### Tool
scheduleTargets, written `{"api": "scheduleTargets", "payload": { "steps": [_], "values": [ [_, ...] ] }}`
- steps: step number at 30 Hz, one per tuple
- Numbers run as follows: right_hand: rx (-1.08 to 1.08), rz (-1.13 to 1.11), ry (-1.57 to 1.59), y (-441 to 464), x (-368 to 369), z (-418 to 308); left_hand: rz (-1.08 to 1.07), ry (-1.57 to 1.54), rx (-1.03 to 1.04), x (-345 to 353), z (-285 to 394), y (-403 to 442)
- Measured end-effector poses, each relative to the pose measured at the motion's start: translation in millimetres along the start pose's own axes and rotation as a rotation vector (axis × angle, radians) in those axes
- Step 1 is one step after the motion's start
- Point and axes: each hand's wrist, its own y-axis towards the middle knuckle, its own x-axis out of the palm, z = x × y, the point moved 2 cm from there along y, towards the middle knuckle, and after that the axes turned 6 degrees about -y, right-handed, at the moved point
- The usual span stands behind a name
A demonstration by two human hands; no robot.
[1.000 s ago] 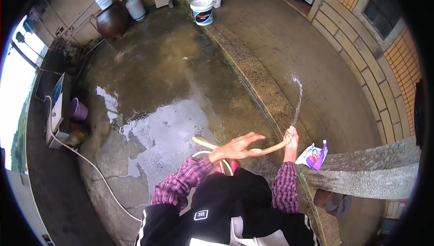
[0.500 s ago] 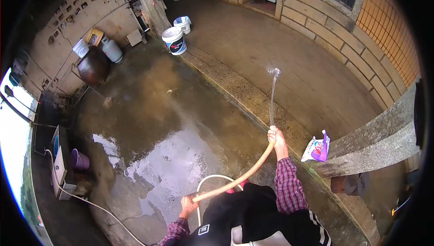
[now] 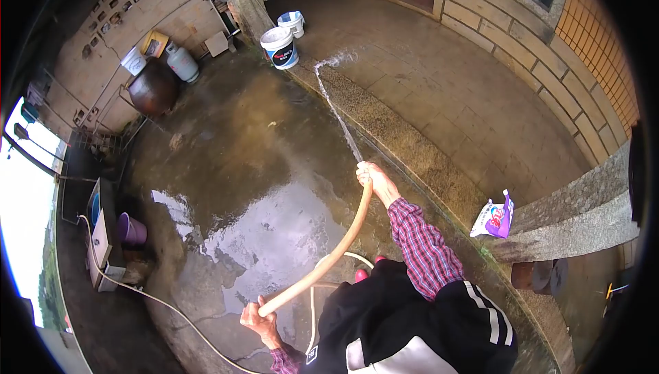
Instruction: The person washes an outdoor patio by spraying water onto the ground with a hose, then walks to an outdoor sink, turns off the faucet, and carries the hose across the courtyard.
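A thick beige hose [image 3: 317, 267] curves between my two hands. My right hand [image 3: 375, 178] is wrapped round its far end, ahead of my body, and water [image 3: 338, 116] streams from it up and to the left, splashing by the raised stone edging [image 3: 405, 144]. Lower left, my left hand [image 3: 262, 320] grips the hose further back, where it bends out of sight behind the fingers. Thinner pale hose loops [image 3: 313, 312] lie near my pink footwear [image 3: 362, 276]. Wet concrete with a shiny puddle [image 3: 274, 226] spreads in front of me.
Two white buckets [image 3: 280, 48] stand by a pillar [image 3: 244, 3] at the top. A purple bucket [image 3: 132, 229] sits beside the sink [image 3: 103, 240] at left. A brown jar [image 3: 154, 89] and gas cylinder [image 3: 182, 64] are upper left. A purple-white bag [image 3: 493, 218] rests by the right pillar [image 3: 570, 216].
My right hand has swung left and forward with the hose end, and the water now lands nearer the white buckets. My left hand, open over the hose at first, closed round it further back.
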Motion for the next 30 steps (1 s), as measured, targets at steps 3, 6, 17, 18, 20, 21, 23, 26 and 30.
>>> {"api": "scheduleTargets", "payload": {
  "steps": [3,6,17,18,20,21,23,26,30],
  "values": [
    [-0.043,0.063,-0.004,4,-2,19,0.047,0.034,0.037,-9,-6,14],
    [-0.058,0.112,0.044,2,-21,29,0.039,0.024,0.046,-8,-10,10],
    [-0.047,0.231,0.093,-45,-75,11,-0.109,-0.103,0.004,24,8,-16],
    [-0.078,0.196,0.113,-48,-74,10,-0.115,-0.103,0.011,24,9,-16],
    [-0.075,0.219,0.137,-43,-84,12,-0.133,-0.112,0.034,24,8,-16],
    [-0.051,0.142,0.128,-43,-81,10,-0.134,-0.116,0.045,25,8,-15],
    [-0.054,0.18,0.118,-48,-80,10,-0.157,-0.12,0.058,27,8,-14],
    [-0.048,0.348,0.128,-50,-111,18,-0.189,-0.129,0.069,29,12,-11],
    [-0.053,0.445,0.177,-74,-177,33,-0.247,-0.177,0.125,37,25,-5]
  ]
}}
